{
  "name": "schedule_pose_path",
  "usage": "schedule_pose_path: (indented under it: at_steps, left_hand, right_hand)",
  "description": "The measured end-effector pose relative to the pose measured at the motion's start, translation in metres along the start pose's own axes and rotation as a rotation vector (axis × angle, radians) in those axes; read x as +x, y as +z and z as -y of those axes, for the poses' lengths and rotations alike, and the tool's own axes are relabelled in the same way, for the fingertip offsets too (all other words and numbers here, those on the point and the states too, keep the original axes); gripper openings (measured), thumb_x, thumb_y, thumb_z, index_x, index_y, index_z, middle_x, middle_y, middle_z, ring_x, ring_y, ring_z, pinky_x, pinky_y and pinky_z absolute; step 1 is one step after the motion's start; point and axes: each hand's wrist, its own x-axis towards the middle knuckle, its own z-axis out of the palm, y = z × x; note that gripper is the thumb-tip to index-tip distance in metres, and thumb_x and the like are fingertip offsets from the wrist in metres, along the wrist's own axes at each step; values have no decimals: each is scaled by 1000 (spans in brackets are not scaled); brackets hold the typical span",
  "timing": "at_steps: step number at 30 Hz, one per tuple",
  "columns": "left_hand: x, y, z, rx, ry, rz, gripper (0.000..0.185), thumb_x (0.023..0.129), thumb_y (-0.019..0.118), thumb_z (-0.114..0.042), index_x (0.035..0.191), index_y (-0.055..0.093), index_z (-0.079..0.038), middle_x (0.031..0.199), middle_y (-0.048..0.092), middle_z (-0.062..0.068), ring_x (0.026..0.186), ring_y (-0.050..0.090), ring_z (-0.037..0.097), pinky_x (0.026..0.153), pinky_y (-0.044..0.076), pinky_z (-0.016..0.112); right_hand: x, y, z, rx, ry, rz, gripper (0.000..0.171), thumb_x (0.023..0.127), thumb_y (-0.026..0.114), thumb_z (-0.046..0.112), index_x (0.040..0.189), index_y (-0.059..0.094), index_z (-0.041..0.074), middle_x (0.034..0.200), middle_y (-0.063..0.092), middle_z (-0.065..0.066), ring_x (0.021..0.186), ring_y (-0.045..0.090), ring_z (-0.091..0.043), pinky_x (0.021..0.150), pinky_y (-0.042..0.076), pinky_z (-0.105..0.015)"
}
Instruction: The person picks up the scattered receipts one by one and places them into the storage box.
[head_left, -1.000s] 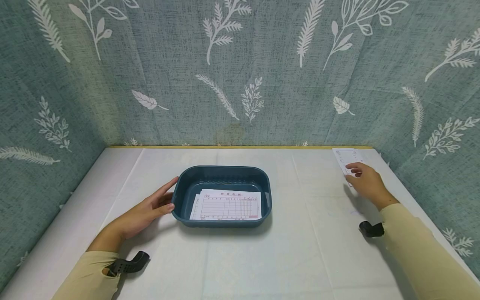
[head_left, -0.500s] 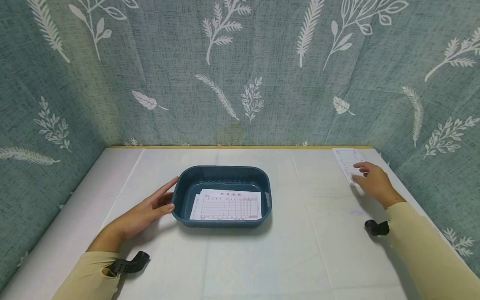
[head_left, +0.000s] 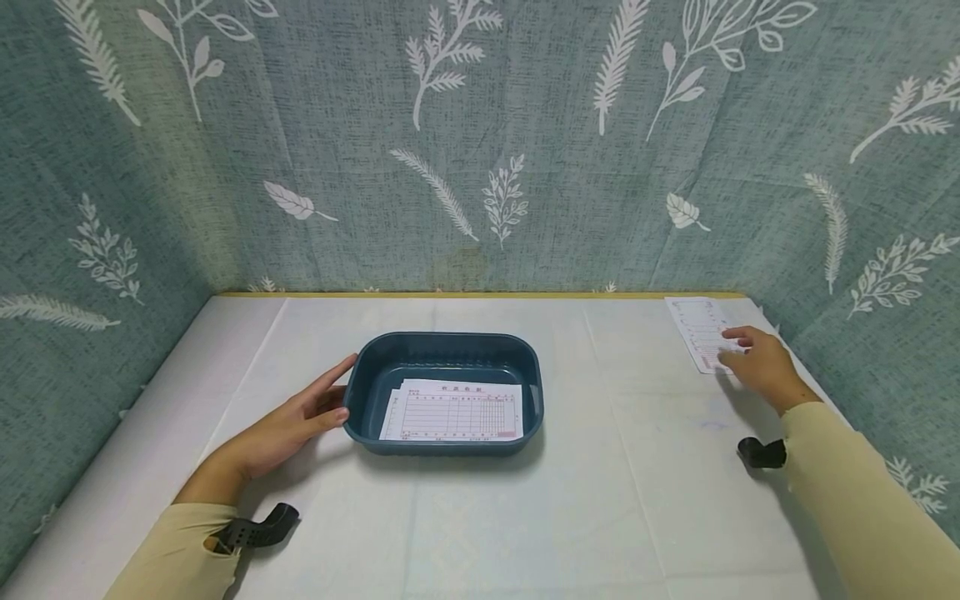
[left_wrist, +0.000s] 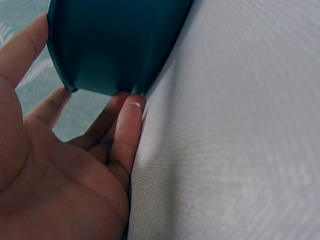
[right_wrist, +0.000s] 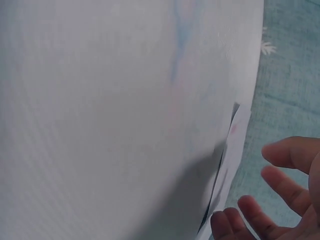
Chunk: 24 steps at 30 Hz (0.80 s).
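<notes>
A dark blue plastic basin (head_left: 442,448) stands left of the middle of the table, with printed form slips (head_left: 459,410) lying inside it. My left hand (head_left: 288,425) touches the basin's left end, thumb and fingertips at its rim and side. From the left wrist view, its fingers reach to the basin's wall (left_wrist: 115,50) low over the tablecloth. Far right, a printed paper form (head_left: 692,327) lies near the table's back corner. Over its right edge hovers my right hand (head_left: 768,371), fingers spread and slightly bent, holding nothing. The right wrist view shows fingertips (right_wrist: 272,152) beside the paper's edge.
White cloth (head_left: 480,525) covers the table. A patterned green-blue fabric wall (head_left: 480,167) rises behind it and on both sides. Black wrist mounts (head_left: 262,529) sit on both sleeves.
My right hand has drawn back to the right, uncovering more of the paper form, which stays on the table. The left hand and basin have stayed put.
</notes>
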Motion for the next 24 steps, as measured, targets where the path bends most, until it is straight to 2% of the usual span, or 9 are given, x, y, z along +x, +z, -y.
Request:
schedule_pose_path:
  at_steps: [9, 17, 24]
  left_hand:
    - [1, 0, 1, -6, 8, 3, 75, 103, 56, -25, 161, 9, -38, 162, 20, 28, 148, 19, 51, 113, 16, 72]
    - [2, 0, 3, 4, 15, -1, 75, 103, 56, -24, 161, 9, -38, 161, 22, 29, 147, 22, 51, 113, 18, 71]
    - [2, 0, 3, -5, 13, -3, 76, 103, 56, -24, 161, 10, -37, 161, 22, 28, 147, 22, 50, 113, 18, 70]
  right_hand:
    - [4, -3, -13, -12, 33, 10, 60, 96, 53, 20, 147, 35, -7, 148, 27, -42, 132, 32, -58, 103, 35, -68]
    - [7, -3, -12, -16, 57, 16, 65, 93, 59, 17, 148, 34, -7, 149, 24, -42, 133, 29, -58, 104, 32, -71]
    - [12, 0, -12, -72, 51, 33, 71, 90, 65, 14, 148, 30, -9, 149, 24, -44, 135, 27, -61, 107, 28, -72]
